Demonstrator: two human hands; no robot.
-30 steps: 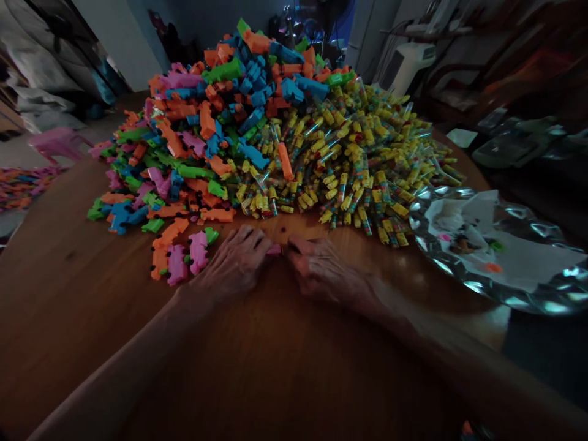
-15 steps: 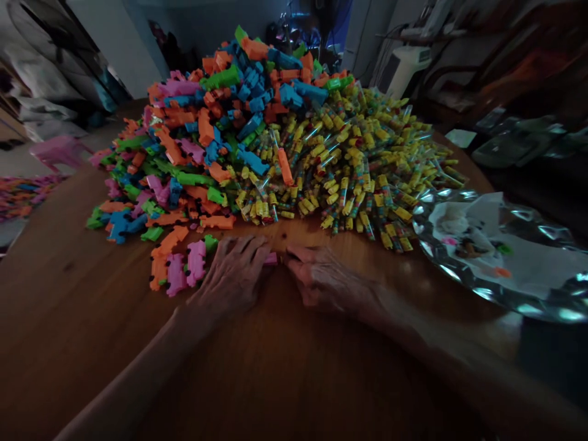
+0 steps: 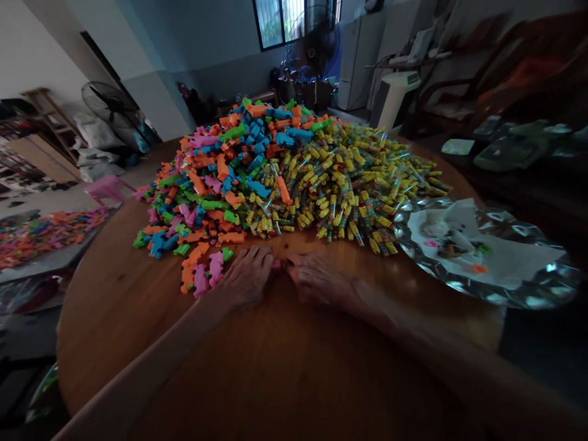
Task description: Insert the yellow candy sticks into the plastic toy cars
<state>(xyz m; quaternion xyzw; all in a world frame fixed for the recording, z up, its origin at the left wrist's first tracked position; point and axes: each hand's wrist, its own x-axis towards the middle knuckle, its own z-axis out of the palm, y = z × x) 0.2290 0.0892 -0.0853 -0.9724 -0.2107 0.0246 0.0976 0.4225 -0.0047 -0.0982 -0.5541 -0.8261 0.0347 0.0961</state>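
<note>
— Pink piece (image 3: 276, 264), just this side of the toy heap (image 3: 257, 165) on the table (image 3: 114, 294): left hand (image 3: 245, 283) and right hand (image 3: 316, 280) both pinch it.

— Mid-assembly, I'd say; next wants a firm press together.

Round wooden table (image 3: 285, 367), covered at the far side by a heap of coloured plastic pieces (image 3: 220, 165), yellow-wrapped tubes (image 3: 353, 184) piled alongside, silver foil tray (image 3: 514, 294) set at the right edge.

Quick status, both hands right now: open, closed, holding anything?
Left hand: palm down on the table, fingertips closed on a small pink piece.
Right hand: palm down, fingertips closed on the same pink piece.
</note>
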